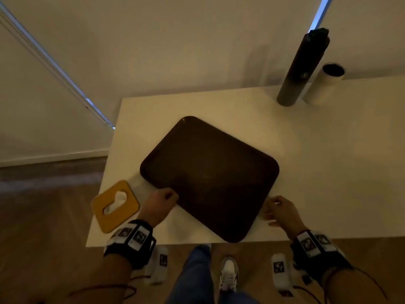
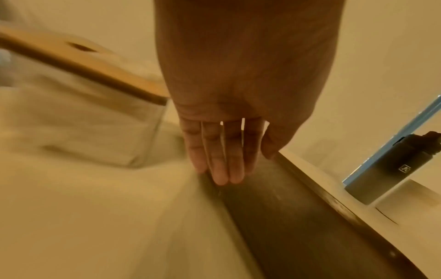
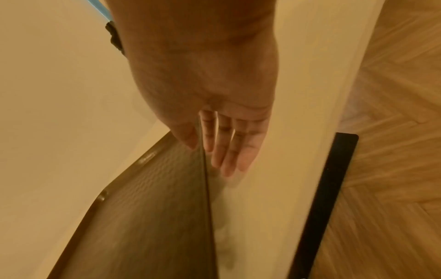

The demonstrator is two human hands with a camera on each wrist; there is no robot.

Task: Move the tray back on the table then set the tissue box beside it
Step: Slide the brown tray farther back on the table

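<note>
While the fingers of the left hand lie straight and close together on the near-left edge of the tray, the thumb sits on the rim, so it looks like a light pinch on that edge rather than a full grab. On the right hand the fingers are also straight, lying right alongside the tray's near-right edge; the thumb is at the rim, but whether it actually clamps anything is hard to tell from these shots.

The tray itself lies flat on the table, turned diagonal, with one corner close to the front edge. So the step in hand is pretty clearly the first one, getting the tray back. It probably needs a push away from the person, maybe a bit of a twist to square it up.

The box sits at the table's front-left corner, just beside the left hand and near the tray's left side, not touching it as far as one can see. Next move after the tray settles: free a hand, grab the box and park it next to the tray. A bottle and cup stand at the back right, well apart.
</note>
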